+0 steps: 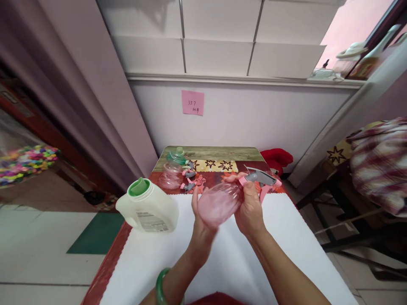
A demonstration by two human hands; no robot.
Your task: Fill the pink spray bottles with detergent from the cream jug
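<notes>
A pink translucent spray bottle (219, 205) is tilted in front of me above the white mat. My left hand (202, 220) is wrapped around its rounded body near the base. At the neck, just under the grey and pink trigger head (259, 177), my right hand (250, 207) grips with its fingers closed. The head points up and to the right. To the left of my hands stands a white plastic jug (162, 209) with a green mouth, its label facing me. Motion blurs the bottle a little.
Behind the jug lie pink spray bottles (170, 176) and a green one (175, 156), with grey trigger heads. The white mat (152, 262) covers the table's front part. A red cloth item (277, 159) sits past the back right corner; a dark stool (343, 224) stands right.
</notes>
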